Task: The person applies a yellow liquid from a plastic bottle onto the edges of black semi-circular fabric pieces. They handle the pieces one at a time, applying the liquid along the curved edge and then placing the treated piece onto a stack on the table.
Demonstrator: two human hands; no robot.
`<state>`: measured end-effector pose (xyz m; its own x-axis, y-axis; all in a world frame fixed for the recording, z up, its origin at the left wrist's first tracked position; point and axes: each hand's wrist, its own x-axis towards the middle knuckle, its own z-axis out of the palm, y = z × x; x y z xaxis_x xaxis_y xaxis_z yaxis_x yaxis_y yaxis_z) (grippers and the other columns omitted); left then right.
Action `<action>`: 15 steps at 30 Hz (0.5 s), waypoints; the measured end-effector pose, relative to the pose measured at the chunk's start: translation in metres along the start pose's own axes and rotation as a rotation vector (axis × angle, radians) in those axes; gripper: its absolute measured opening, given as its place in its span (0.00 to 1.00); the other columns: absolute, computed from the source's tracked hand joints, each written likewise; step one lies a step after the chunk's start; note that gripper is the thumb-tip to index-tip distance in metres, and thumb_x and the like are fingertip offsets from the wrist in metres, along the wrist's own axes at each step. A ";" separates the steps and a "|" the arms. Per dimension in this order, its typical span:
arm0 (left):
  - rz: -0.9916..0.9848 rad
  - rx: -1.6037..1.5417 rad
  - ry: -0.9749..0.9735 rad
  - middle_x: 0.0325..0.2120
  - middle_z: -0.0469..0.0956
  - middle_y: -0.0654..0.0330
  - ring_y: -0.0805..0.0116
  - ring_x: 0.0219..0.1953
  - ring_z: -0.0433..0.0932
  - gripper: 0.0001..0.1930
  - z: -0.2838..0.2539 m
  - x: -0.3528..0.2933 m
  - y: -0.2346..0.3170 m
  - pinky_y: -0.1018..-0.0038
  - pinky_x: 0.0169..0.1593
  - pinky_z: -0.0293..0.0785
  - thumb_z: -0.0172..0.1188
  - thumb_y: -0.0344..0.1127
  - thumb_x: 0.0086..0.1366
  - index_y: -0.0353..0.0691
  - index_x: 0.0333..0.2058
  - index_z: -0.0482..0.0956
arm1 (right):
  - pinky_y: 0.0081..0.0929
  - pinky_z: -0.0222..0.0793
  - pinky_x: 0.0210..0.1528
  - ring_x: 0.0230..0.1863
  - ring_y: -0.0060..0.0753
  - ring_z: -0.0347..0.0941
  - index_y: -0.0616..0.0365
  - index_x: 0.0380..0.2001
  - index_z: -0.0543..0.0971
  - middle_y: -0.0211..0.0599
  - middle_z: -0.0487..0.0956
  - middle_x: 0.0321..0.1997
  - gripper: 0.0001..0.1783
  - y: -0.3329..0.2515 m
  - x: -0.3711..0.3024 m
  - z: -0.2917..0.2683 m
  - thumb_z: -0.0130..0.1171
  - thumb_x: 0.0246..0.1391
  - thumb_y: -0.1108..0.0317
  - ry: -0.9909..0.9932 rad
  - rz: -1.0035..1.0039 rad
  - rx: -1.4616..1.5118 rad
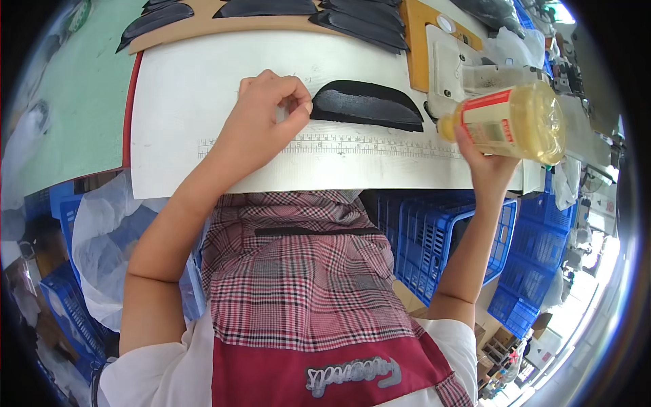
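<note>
- Black curved piece [369,107] lies on our white bench [203,74].
- Our left hand [268,114] curls at its left end; we cannot tell if it grips.
- Our right hand [489,166] wraps round a tilted yellowish bottle [536,122].

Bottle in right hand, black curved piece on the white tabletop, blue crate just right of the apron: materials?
Bottle: probably clear plastic, glossy; see-through with bright highlights. The yellow could be contents or tint.
Black piece: matte dark border, maybe fabric or foam; greyish sheen across the middle suggests a leather-like face or coating, can't tell which.
Blue crate: likely moulded plastic; uniform colour, slotted walls.
</note>
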<state>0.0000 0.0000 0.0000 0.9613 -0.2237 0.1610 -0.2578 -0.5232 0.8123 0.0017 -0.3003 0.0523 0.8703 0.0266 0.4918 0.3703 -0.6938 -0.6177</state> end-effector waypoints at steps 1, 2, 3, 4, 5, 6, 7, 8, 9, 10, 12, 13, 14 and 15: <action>0.029 0.012 0.006 0.23 0.72 0.65 0.69 0.33 0.64 0.04 -0.001 0.001 -0.001 0.73 0.46 0.56 0.53 0.32 0.53 0.40 0.25 0.73 | 0.16 0.69 0.33 0.30 0.25 0.73 0.64 0.36 0.75 0.36 0.76 0.31 0.19 0.004 0.002 -0.008 0.65 0.40 0.65 0.020 0.045 -0.029; 0.058 0.025 0.011 0.22 0.72 0.66 0.70 0.31 0.64 0.04 -0.002 0.002 -0.001 0.73 0.46 0.56 0.52 0.32 0.53 0.40 0.25 0.73 | 0.17 0.69 0.31 0.28 0.23 0.72 0.64 0.34 0.76 0.34 0.76 0.29 0.20 0.005 0.004 -0.011 0.68 0.37 0.65 0.039 0.090 -0.057; 0.051 0.023 -0.004 0.23 0.70 0.65 0.70 0.32 0.64 0.03 -0.001 0.001 0.000 0.74 0.46 0.56 0.53 0.32 0.53 0.40 0.25 0.73 | 0.17 0.69 0.30 0.27 0.23 0.72 0.64 0.33 0.76 0.34 0.76 0.28 0.19 0.004 0.003 -0.013 0.68 0.37 0.65 0.071 0.141 0.056; 0.045 0.022 -0.020 0.24 0.69 0.65 0.70 0.33 0.63 0.03 -0.001 0.000 0.001 0.74 0.45 0.56 0.53 0.32 0.53 0.40 0.26 0.72 | 0.17 0.69 0.29 0.26 0.23 0.71 0.65 0.33 0.76 0.34 0.76 0.28 0.19 0.001 0.004 -0.012 0.68 0.37 0.65 0.104 0.192 0.170; 0.039 0.021 -0.036 0.25 0.67 0.64 0.70 0.34 0.63 0.03 0.000 -0.001 0.002 0.75 0.45 0.55 0.53 0.32 0.54 0.40 0.26 0.71 | 0.17 0.68 0.28 0.25 0.23 0.71 0.65 0.32 0.76 0.33 0.76 0.27 0.19 -0.003 0.005 -0.011 0.68 0.37 0.65 0.138 0.241 0.285; 0.039 0.018 -0.043 0.25 0.67 0.64 0.70 0.34 0.63 0.03 0.001 0.000 0.003 0.75 0.45 0.55 0.53 0.32 0.54 0.40 0.26 0.71 | 0.17 0.69 0.27 0.24 0.24 0.72 0.65 0.32 0.76 0.33 0.76 0.25 0.18 -0.016 0.010 0.002 0.67 0.39 0.65 0.130 0.177 0.358; 0.036 0.016 -0.045 0.24 0.67 0.64 0.70 0.34 0.63 0.03 0.001 0.000 0.003 0.75 0.45 0.55 0.53 0.32 0.54 0.40 0.27 0.71 | 0.17 0.69 0.28 0.24 0.24 0.73 0.64 0.32 0.76 0.33 0.77 0.25 0.18 -0.028 0.014 0.019 0.67 0.38 0.65 0.104 0.093 0.394; 0.033 0.010 -0.052 0.24 0.67 0.64 0.70 0.33 0.63 0.03 0.001 0.000 0.003 0.75 0.45 0.55 0.53 0.31 0.54 0.40 0.27 0.71 | 0.17 0.69 0.29 0.24 0.23 0.73 0.64 0.32 0.77 0.32 0.77 0.25 0.18 -0.040 0.017 0.036 0.67 0.37 0.64 0.078 0.013 0.424; 0.045 0.009 -0.032 0.23 0.68 0.65 0.71 0.32 0.64 0.03 0.002 0.001 0.002 0.75 0.45 0.55 0.53 0.31 0.53 0.40 0.26 0.71 | 0.18 0.70 0.30 0.26 0.23 0.74 0.64 0.31 0.77 0.33 0.78 0.25 0.19 -0.054 0.021 0.050 0.69 0.35 0.64 0.002 -0.021 0.411; 0.053 0.012 -0.004 0.22 0.69 0.65 0.71 0.31 0.64 0.02 0.003 0.000 0.000 0.74 0.44 0.55 0.53 0.31 0.53 0.40 0.25 0.72 | 0.20 0.70 0.31 0.28 0.22 0.74 0.64 0.31 0.77 0.33 0.78 0.26 0.21 -0.066 0.026 0.064 0.70 0.32 0.64 -0.078 -0.061 0.403; 0.066 -0.010 0.026 0.21 0.71 0.66 0.71 0.30 0.65 0.02 0.005 0.000 0.002 0.74 0.44 0.55 0.53 0.31 0.53 0.40 0.25 0.72 | 0.22 0.71 0.33 0.28 0.23 0.75 0.65 0.30 0.76 0.34 0.79 0.27 0.23 -0.076 0.030 0.085 0.71 0.29 0.62 -0.138 -0.091 0.421; 0.067 -0.026 0.034 0.21 0.71 0.66 0.71 0.30 0.65 0.02 0.006 0.000 0.003 0.74 0.44 0.55 0.53 0.30 0.53 0.40 0.25 0.72 | 0.22 0.71 0.33 0.28 0.23 0.75 0.65 0.30 0.76 0.34 0.79 0.27 0.23 -0.075 0.031 0.085 0.71 0.29 0.62 -0.152 -0.104 0.379; 0.069 -0.041 0.041 0.21 0.70 0.66 0.71 0.30 0.65 0.02 0.008 0.001 0.004 0.74 0.44 0.55 0.53 0.30 0.53 0.40 0.25 0.72 | 0.22 0.71 0.33 0.28 0.23 0.75 0.65 0.30 0.76 0.35 0.79 0.27 0.23 -0.073 0.031 0.084 0.71 0.29 0.62 -0.166 -0.117 0.337; 0.073 -0.033 0.038 0.20 0.70 0.66 0.71 0.30 0.65 0.02 0.008 0.001 0.004 0.74 0.44 0.55 0.53 0.30 0.53 0.40 0.24 0.71 | 0.22 0.71 0.33 0.28 0.22 0.75 0.65 0.30 0.76 0.35 0.79 0.27 0.23 -0.073 0.031 0.085 0.71 0.29 0.62 -0.185 -0.130 0.299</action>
<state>-0.0006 -0.0090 -0.0009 0.9433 -0.2282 0.2410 -0.3243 -0.4795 0.8154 0.0297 -0.1881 0.0607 0.8437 0.2490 0.4755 0.5360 -0.4358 -0.7230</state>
